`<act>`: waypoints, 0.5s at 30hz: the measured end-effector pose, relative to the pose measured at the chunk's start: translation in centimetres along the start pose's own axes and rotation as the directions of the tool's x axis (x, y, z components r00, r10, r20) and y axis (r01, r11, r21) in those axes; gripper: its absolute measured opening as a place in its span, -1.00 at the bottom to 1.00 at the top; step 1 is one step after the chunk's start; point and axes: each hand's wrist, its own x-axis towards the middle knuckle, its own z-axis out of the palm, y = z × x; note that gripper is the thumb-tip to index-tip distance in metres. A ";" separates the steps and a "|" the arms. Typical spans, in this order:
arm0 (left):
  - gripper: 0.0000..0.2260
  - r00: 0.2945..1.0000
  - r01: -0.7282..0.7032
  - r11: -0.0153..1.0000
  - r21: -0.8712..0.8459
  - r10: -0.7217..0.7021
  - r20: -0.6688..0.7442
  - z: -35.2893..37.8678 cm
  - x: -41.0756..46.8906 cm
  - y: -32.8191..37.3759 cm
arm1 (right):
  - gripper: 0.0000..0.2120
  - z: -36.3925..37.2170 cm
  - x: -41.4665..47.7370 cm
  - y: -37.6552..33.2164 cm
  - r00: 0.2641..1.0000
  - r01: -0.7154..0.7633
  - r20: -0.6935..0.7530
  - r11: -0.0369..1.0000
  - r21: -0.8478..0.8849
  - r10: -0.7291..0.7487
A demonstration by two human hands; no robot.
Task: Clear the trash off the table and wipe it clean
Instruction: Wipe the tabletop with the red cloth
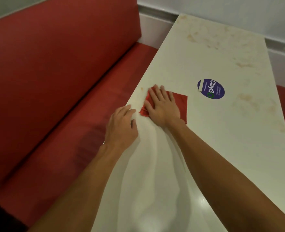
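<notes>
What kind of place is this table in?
Probably a fast-food restaurant or canteen booth: a red padded bench runs along a stained white table bearing a "ClayGo" clean-as-you-go sticker.

Off-white table (222, 131), mottled with faint tan and orange smears toward the far end and down the right side, glossy pale highlight near the close edge. Deep red cloth (180, 104), plain, slightly shiny along its left fold. Round sticker (211, 88) in dark purple-blue, white lettering with one green letter, a white strip peeling at its left rim. Translucent milky-white bag (148, 164), unpatterned, soft grey folds. Bench seat (54, 81) in solid brick red, darker in the crease between back and cushion. Pale grey-white wall (239, 10), with a dull silver rail (155, 14) at its foot.
</notes>
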 end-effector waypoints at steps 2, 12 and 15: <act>-0.62 0.998 0.055 0.998 0.023 -0.054 -0.023 -0.6 -0.2 -0.3 | -0.33 0.2 -2.9 -0.2 0.982 0.187 0.021 0.982 0.003 -0.187; -0.65 0.990 0.139 0.986 -0.095 -0.142 -0.024 -2.3 -0.2 -1.6 | -0.30 0.0 4.4 -0.9 0.994 -0.112 -0.012 0.993 0.036 0.113; -0.66 0.981 0.171 0.981 -0.096 -0.178 -0.072 -2.6 -0.8 -2.3 | -0.38 0.4 4.1 -3.9 0.990 0.137 0.027 0.991 0.008 -0.137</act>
